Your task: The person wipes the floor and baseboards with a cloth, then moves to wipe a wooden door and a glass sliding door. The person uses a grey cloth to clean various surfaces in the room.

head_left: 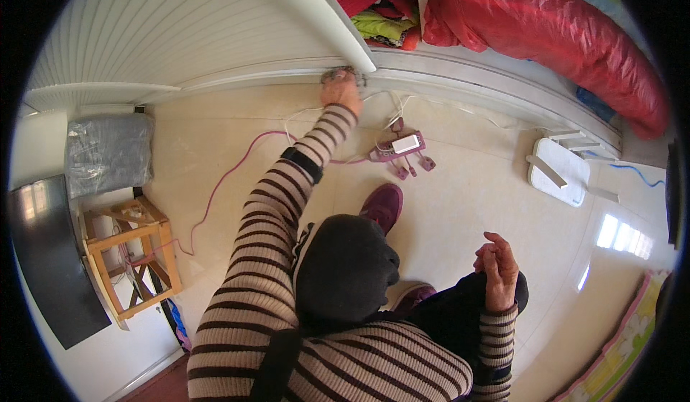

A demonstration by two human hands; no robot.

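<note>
My left hand (pixel 341 94) reaches forward to the bottom edge of a white ribbed sliding door (pixel 180 24). Its fingers are closed on a crumpled grey cloth (pixel 361 80), mostly hidden under the hand, pressed against the white floor track (pixel 460 85). My right hand (pixel 497 269) hovers by my bent knee, holding nothing, with its fingers loosely bent and apart. On the floor just right of my left hand lies a maroon power strip (pixel 381 154) with several plugs and a white adapter (pixel 405 143).
A white router (pixel 559 172) lies at the right. Beyond the track, a red shiny bundle (pixel 546 28) and folded clothes (pixel 384 24) fill the cupboard. A wooden stool frame (pixel 133 258) and a plastic-wrapped grey package (pixel 109 154) stand left. A pink cord (pixel 215 186) crosses the floor.
</note>
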